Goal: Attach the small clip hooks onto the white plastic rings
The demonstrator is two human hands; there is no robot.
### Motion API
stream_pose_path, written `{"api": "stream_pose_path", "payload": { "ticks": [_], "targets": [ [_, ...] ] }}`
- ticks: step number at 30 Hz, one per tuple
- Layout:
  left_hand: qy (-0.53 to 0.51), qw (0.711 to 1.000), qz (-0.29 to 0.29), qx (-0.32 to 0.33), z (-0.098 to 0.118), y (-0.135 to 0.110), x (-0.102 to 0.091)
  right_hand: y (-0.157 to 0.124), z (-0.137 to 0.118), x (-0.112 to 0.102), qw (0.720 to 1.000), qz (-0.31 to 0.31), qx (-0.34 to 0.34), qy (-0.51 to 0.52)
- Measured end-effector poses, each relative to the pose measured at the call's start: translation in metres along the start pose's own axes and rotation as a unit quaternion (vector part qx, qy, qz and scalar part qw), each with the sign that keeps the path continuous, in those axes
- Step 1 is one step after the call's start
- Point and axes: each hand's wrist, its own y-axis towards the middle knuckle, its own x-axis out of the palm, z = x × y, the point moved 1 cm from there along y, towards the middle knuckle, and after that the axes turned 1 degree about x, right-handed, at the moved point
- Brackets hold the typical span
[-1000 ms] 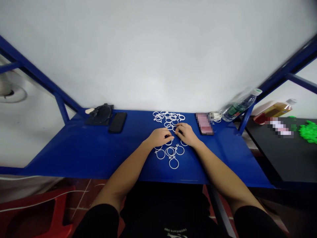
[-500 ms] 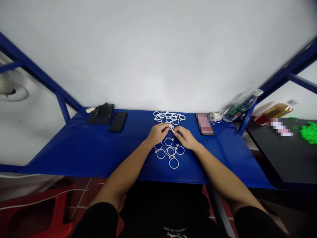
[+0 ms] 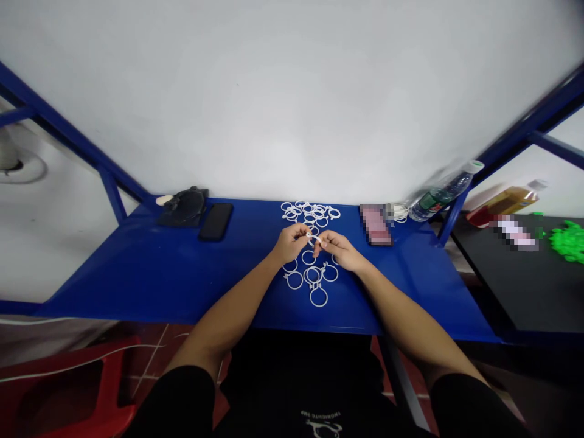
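White plastic ring (image 3: 312, 238) looks pinched, as far as I can tell, between my left hand (image 3: 287, 243) and right hand (image 3: 340, 250), fingertips pressed together; more rings (image 3: 318, 297) lie below, short of the front edge of the blue steel bench (image 3: 114, 280).

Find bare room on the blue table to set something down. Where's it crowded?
Free: the blue table left of the left hand, below the black phone; a smaller patch right of the right hand, below the pixelated phone. Crowded: the centre, around the white plastic rings between the hands.

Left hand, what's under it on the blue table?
A white plastic ring shows at the edge of the left hand on the blue table; what lies beneath it is covered.
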Motion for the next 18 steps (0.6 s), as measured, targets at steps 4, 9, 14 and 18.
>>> {"api": "stream_pose_path", "payload": {
  "ticks": [4,9,14,18],
  "targets": [
    [-0.026,0.999,-0.044,-0.014,0.0,0.0,0.0,0.0,0.001,0.004,1.0,0.002,-0.008,0.007],
    [-0.011,0.999,-0.044,0.007,0.0,0.0,0.005,0.0,0.002,0.0,0.999,0.021,-0.021,-0.024],
    [0.141,0.988,-0.009,0.061,0.0,0.002,-0.001,-0.002,-0.001,-0.017,0.954,0.141,-0.076,-0.252],
    [0.277,0.958,-0.052,0.043,-0.009,0.004,-0.006,-0.001,0.0,-0.028,0.901,0.15,-0.112,-0.391]
  ]
}}
